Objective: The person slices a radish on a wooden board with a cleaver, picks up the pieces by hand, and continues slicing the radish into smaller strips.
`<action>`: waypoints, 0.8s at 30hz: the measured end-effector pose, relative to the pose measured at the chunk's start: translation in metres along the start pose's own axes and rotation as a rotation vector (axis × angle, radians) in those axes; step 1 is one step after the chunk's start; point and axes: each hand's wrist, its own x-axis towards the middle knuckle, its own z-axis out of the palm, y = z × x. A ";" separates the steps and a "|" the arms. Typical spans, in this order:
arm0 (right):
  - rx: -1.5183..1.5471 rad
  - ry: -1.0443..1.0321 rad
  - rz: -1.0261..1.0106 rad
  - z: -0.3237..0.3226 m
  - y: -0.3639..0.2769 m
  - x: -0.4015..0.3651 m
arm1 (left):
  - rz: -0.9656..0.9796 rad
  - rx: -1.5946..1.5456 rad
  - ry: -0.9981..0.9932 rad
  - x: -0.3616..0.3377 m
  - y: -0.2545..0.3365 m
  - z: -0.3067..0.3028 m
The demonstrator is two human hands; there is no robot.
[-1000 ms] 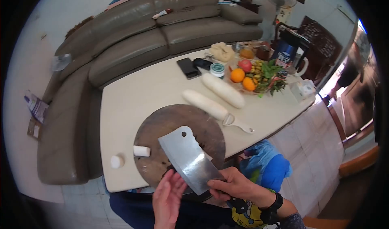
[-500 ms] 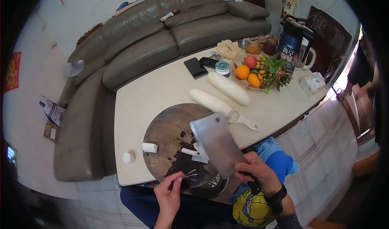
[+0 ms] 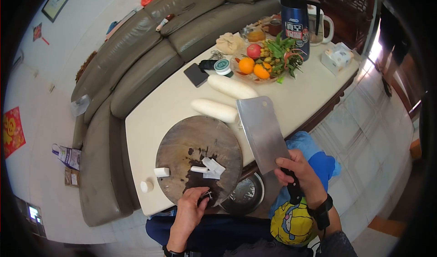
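In my right hand (image 3: pixel 302 173) is a cleaver (image 3: pixel 261 132), gripped by its black handle, blade raised beside the chopping board. My left hand (image 3: pixel 190 207) is closed at the near edge of the round wooden chopping board (image 3: pixel 175 143). Thin pale strips show partly at its fingertips; they look like radish strips. Thin white radish slices (image 3: pixel 214 168) lie on the wet, dark patch of the board. A white radish chunk (image 3: pixel 161 172) sits at the board's left edge, and a round end piece (image 3: pixel 146 186) is on the table. A metal bowl (image 3: pixel 246 193) stands below the board's right edge.
Two peeled white radishes (image 3: pixel 232 87) lie beyond the board. Behind them are a phone (image 3: pixel 196 75), a lidded jar (image 3: pixel 222 67), a fruit bowl with oranges (image 3: pixel 246 66) and a blue thermos (image 3: pixel 296 29). A tissue pack (image 3: pixel 337 58) stands right; a sofa (image 3: pixel 141 79) borders the table.
My view has shifted. My left hand has turned and curled, leaving the thin strips mostly hidden. The cleaver has moved rightward off the board, uncovering the slices and more of the metal bowl.
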 end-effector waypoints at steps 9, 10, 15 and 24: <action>0.039 0.012 0.002 -0.010 0.000 -0.002 | 0.069 -0.039 -0.007 -0.016 0.004 0.010; 0.027 0.002 0.006 -0.011 0.000 -0.003 | 0.059 -0.014 0.053 -0.019 0.008 0.013; 0.025 0.001 0.034 -0.013 0.004 -0.002 | 0.015 0.063 0.181 -0.030 0.005 0.030; 0.014 -0.007 0.039 -0.012 0.005 0.001 | 0.235 0.227 0.307 -0.040 0.002 0.047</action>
